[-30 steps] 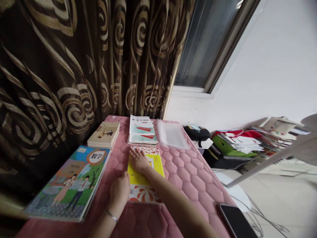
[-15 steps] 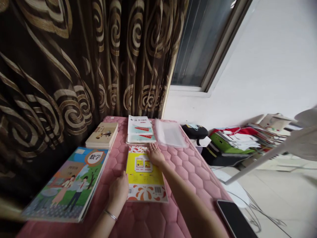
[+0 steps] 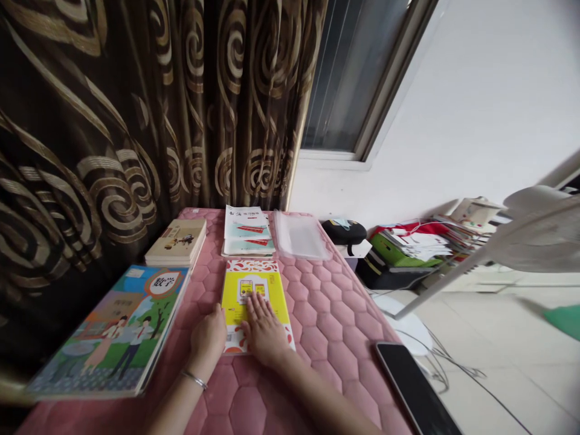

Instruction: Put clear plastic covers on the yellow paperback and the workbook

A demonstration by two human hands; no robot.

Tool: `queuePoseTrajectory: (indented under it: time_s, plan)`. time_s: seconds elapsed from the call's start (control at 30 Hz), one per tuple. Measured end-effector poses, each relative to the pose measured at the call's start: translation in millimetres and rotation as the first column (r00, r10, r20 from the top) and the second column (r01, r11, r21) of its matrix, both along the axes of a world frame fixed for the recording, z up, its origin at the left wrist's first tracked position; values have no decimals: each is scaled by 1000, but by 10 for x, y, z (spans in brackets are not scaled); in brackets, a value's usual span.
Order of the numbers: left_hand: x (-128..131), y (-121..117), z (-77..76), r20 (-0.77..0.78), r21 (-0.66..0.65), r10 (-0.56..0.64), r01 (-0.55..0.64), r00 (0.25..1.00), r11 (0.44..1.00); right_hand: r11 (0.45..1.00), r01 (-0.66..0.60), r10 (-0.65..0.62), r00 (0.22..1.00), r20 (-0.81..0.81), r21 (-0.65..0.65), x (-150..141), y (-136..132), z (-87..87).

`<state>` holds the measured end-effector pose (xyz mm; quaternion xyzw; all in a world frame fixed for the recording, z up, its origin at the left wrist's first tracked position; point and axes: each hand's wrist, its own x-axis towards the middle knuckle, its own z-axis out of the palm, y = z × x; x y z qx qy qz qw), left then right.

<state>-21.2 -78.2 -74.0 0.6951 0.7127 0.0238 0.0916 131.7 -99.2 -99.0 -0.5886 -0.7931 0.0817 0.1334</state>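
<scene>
A yellow book [image 3: 233, 313] with red-and-white patterned ends lies on the pink quilted surface in front of me. My left hand [image 3: 209, 333], a silver bangle on its wrist, is closed at the book's left edge, with the fingertips partly hidden. Flat on the lower middle of the cover rests my right hand [image 3: 265, 329], its fingers stretched out and holding nothing. Just beyond the book are booklets [image 3: 248, 229] with a white and pale-blue cover. Clear plastic sleeves [image 3: 302, 237] lie to the right of those booklets.
On the left sit a stack of math textbooks [image 3: 113, 332] and a stack of beige books [image 3: 176, 240]. A phone [image 3: 410, 386] lies at the quilt's right edge. Beyond that edge are a white fan [image 3: 539, 229], loose cables and piled papers [image 3: 421, 241]. A patterned curtain [image 3: 181, 109] hangs behind.
My right hand has slid over the cover, first to the upper right, then down to the lower middle. The left hand has stayed at the left edge. The view has shifted slightly.
</scene>
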Motion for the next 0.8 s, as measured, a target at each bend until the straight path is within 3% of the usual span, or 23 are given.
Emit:
queuePoseTrajectory:
  time_s: [0.17,0.33,0.53,0.67,0.8]
  plan:
    - [-3,-2,25,21,-20,3,-2,1000,1000,992,124,-124,990,68,-1,517,-151,-31]
    - [7,-3,12,16,-11,7,-7,1000,1000,985,166,-161,983,88,-53,346,-100,0]
    - [37,-23,68,-21,2,12,-12,1000,1000,993,-71,72,997,7,-91,27,563,200]
    - [26,-81,90,-30,-11,22,-23,999,1000,985,106,-102,994,39,-137,258,1055,278]
    - [145,-72,87,-153,213,33,0,988,977,973,194,-191,981,36,-122,533,1227,200]
